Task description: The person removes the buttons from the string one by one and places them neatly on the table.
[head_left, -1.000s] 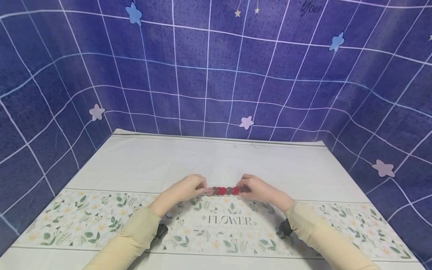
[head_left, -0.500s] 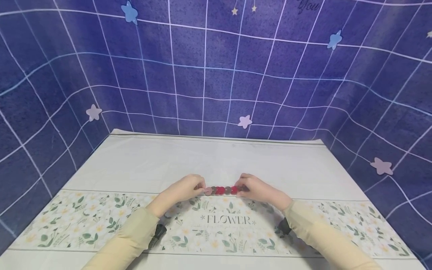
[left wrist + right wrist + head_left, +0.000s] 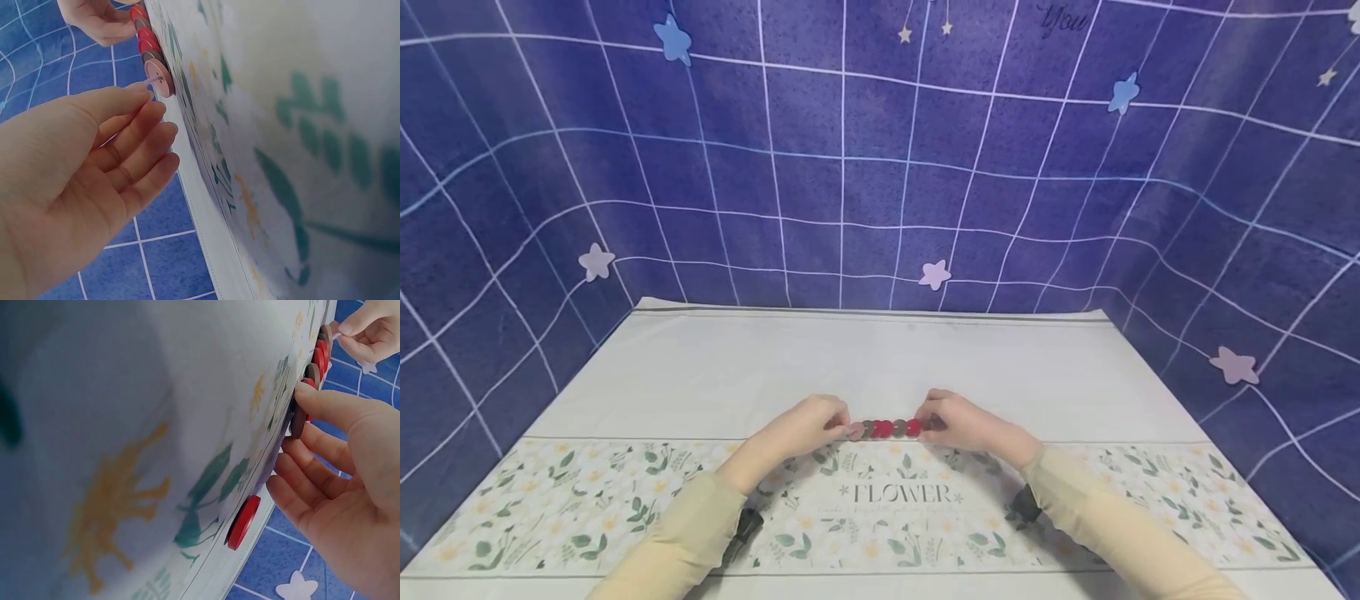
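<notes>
A row of overlapping round buttons (image 3: 884, 428), red, brown and pink, lies across the tablecloth between both hands. At its left end a pink button (image 3: 159, 77) stands tilted, with visible holes and a thin lilac cord (image 3: 152, 80) coming out. My left hand (image 3: 808, 427) pinches that cord between thumb and index finger, the other fingers loosely bent. With thumb and fingertips, my right hand (image 3: 966, 426) grips a brown button (image 3: 297, 422) at the row's right end. Its fingers partly cover that end in the head view.
Below the right hand, a loose red button (image 3: 244, 522) lies on the cloth in the right wrist view. The white tablecloth (image 3: 880, 358) has a flowered band printed "FLOWER". A blue gridded curtain (image 3: 880, 167) with stars surrounds the table's back and sides.
The head view has shifted slightly, so everything sits a little further left and lower. Both hands keep their hold at the two ends of the button row.
</notes>
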`<state>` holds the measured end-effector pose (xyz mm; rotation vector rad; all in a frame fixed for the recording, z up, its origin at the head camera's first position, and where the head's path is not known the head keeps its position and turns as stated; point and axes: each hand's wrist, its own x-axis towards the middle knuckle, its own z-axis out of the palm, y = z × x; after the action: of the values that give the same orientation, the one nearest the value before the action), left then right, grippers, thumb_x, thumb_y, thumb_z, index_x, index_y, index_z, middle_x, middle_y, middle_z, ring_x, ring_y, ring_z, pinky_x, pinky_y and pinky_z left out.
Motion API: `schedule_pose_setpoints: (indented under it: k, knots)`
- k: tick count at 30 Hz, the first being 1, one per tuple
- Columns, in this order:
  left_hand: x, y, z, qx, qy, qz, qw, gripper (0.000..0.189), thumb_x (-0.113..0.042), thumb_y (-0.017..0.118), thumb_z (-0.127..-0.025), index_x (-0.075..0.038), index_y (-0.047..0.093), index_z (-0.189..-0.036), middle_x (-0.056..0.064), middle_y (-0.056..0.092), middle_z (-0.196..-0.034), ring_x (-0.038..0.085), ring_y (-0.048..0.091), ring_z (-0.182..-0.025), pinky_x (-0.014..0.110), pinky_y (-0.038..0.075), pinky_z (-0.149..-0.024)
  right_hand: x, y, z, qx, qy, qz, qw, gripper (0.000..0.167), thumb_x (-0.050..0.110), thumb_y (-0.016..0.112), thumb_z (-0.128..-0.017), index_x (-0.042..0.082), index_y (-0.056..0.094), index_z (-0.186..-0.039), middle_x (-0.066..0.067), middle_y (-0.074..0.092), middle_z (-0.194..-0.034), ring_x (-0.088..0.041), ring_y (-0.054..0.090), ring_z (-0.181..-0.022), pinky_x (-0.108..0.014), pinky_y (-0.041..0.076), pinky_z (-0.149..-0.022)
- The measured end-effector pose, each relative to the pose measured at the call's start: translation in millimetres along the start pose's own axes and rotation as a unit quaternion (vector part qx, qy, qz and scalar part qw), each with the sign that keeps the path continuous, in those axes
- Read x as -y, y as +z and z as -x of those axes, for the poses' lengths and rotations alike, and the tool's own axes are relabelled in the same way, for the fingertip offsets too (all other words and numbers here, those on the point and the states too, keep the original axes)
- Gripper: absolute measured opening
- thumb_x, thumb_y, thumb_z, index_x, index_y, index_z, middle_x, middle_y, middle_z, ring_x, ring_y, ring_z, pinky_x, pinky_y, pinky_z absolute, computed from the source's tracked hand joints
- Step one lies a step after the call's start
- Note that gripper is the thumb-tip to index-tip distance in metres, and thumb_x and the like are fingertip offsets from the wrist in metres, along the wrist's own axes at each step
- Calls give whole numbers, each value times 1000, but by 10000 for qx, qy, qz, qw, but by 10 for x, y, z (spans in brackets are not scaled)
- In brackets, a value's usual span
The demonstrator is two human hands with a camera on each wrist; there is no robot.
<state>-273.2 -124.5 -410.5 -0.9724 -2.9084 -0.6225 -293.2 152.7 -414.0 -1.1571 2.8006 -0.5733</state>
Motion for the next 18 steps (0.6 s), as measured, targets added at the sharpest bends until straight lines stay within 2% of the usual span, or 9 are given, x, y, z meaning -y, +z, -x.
schedule_pose_setpoints:
  k: [9, 18]
  knots:
    - [21, 35, -1, 20, -41, 32, 10000, 7, -17, 64, -88, -12, 64, -82, -7, 59, -74, 4, 49, -67, 23, 48, -66, 7, 15, 5, 39, -73, 48, 10000, 25, 20, 70, -83, 7, 67, -104, 2, 57, -91, -11, 55, -82, -25, 50, -77]
    - [8, 28, 17, -8, -65, 21, 10000, 6, -18, 64, -88, -14, 64, -83, -8, 60, -77, 4, 53, -71, 24, 49, -70, 37, -35, -14, 166, 23, 120, 9998, 24, 20, 70, -83, 8, 68, -103, 2, 58, -91, -10, 57, -83, -26, 51, -79]
